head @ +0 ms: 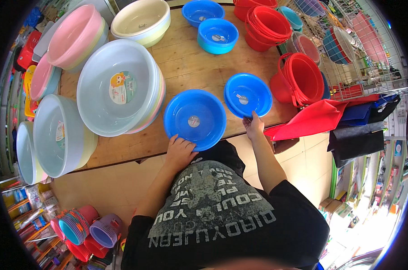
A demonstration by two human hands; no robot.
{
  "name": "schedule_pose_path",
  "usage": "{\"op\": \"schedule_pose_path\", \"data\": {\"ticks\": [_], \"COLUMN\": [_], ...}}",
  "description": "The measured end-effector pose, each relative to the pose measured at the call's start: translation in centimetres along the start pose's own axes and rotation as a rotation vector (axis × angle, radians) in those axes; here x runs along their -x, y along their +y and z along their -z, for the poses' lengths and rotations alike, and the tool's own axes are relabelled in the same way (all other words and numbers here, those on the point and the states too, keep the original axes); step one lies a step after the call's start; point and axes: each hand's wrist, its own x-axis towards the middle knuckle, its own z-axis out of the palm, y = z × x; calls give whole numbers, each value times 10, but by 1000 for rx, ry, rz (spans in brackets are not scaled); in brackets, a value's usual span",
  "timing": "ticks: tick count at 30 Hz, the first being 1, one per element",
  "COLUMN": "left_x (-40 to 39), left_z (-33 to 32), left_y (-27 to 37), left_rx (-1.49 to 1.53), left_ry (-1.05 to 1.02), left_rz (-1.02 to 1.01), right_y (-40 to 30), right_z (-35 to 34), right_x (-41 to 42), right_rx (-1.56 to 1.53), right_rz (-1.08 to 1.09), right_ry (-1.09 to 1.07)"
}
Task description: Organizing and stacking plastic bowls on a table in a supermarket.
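Note:
My left hand (pixel 181 151) grips the near rim of a round blue plastic basin (pixel 204 108), fingers over the inside edge, at the front of the wooden table. To its right, my right hand (pixel 253 126) holds the near rim of a smaller stack of blue plastic basins (pixel 249 91), with the thumb at the rim and the fingers partly hidden below. The two sets of blue basins stand close together, and each has a round label inside.
Stacks of large pale plastic basins (pixel 119 60) stand left. More blue basins (pixel 218 33) are at the back. Red plastic buckets (pixel 300 77) line the right, beside a red bag (pixel 308 118) and wire racks (pixel 369 57). Stacked buckets (pixel 74 226) stand low on the left.

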Motion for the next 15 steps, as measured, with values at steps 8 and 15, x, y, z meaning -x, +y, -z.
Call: {"op": "schedule_pose_path", "data": {"ticks": [8,15], "left_x": [6,9], "left_z": [-12,-10], "left_y": [-6,-6], "left_rx": [42,105], "left_ry": [110,89], "left_rz": [-9,8], "right_y": [6,-6], "right_z": [-15,-65], "right_x": [49,100], "right_rx": [649,1160], "right_rz": [-109,567], "right_ry": [-349,-534]}}
